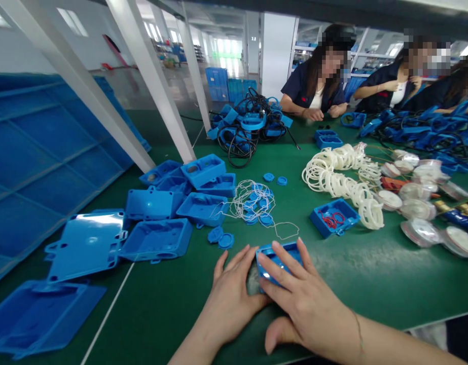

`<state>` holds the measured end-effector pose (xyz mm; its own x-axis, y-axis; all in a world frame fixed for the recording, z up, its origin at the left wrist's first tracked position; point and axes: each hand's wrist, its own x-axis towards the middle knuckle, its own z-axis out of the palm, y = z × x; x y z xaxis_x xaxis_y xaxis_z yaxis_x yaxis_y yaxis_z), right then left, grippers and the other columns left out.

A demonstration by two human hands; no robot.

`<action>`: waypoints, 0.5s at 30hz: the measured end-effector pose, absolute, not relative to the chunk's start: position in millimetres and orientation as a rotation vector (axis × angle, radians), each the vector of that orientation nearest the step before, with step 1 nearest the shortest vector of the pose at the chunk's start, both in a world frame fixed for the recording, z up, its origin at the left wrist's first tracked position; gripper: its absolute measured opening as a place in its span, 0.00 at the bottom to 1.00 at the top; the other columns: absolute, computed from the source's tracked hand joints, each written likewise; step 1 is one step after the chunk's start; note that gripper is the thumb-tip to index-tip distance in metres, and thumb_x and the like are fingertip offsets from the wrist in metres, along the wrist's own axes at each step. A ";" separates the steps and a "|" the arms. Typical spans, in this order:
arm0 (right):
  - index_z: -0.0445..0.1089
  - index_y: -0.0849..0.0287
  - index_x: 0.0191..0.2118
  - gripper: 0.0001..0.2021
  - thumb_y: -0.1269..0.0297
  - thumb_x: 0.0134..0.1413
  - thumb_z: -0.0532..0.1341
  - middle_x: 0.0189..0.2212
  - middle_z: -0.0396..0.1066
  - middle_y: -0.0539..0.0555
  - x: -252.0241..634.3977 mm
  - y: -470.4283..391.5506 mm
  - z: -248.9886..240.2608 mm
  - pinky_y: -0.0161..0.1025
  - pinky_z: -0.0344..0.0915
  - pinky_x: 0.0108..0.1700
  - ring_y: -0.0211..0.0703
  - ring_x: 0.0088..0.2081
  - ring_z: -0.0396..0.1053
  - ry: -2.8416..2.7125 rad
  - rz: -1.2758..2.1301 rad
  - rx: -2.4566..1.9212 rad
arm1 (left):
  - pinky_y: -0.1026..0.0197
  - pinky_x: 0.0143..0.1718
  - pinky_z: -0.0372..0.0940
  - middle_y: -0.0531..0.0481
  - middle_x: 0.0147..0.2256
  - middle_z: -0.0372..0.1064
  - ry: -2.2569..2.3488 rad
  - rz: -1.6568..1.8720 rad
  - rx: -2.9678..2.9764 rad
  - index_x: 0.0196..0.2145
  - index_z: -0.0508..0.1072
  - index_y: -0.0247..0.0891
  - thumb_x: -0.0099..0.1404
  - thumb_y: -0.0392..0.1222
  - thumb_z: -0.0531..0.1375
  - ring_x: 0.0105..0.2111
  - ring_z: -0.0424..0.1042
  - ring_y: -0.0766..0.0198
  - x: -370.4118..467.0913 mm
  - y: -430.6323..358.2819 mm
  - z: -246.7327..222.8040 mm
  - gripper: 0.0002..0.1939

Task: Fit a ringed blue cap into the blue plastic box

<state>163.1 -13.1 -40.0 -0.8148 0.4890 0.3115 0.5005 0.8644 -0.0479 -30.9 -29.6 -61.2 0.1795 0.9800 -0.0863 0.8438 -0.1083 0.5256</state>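
Note:
A small blue plastic box [281,268] lies on the green table in front of me, open side up. My left hand [236,284] holds its left side, with the thumb at the near edge and the fingers along the left wall. Over the box, my right hand [294,289] is open, its fingers spread across the top and the thumb apart. These fingers hide much of the inside, so I cannot tell what lies in it. Just beyond are a tangle of white cord [252,203] with blue round caps and another blue box [334,218] holding red rings [332,220].
Several blue boxes and lids [157,238] are piled to the left, near a large blue crate [47,152]. White plastic rings [332,172] and wrapped discs [420,208] lie at right. Black cables [252,126] sit farther back. Co-workers [317,86] sit across the table.

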 end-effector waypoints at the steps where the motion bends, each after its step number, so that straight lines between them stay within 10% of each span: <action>1: 0.61 0.57 0.56 0.34 0.37 0.51 0.50 0.65 0.42 0.52 171.3 -17.2 -42.7 0.62 0.27 0.63 0.57 0.65 0.36 -2.703 -0.039 -0.736 | 0.42 0.63 0.36 0.47 0.59 0.55 1.715 0.391 1.996 0.59 0.52 0.44 0.52 0.49 0.65 0.61 0.50 0.56 -30.5 -29.2 -59.1 0.40; 8: 0.49 0.59 0.63 0.35 0.46 0.54 0.55 0.64 0.46 0.57 248.8 -18.8 -81.4 0.52 0.55 0.60 0.52 0.63 0.46 -2.431 0.018 -1.244 | 0.29 0.56 0.48 0.44 0.59 0.54 1.749 0.454 1.761 0.60 0.51 0.47 0.51 0.51 0.65 0.61 0.43 0.38 -32.6 -36.1 -47.9 0.42; 15: 0.55 0.57 0.60 0.28 0.50 0.57 0.53 0.58 0.58 0.58 335.1 -6.4 -129.1 0.52 0.60 0.57 0.52 0.57 0.59 -2.099 -0.033 -1.681 | 0.42 0.57 0.56 0.45 0.59 0.55 1.537 0.791 1.533 0.60 0.49 0.46 0.52 0.61 0.62 0.57 0.57 0.46 -42.7 -6.6 -15.3 0.44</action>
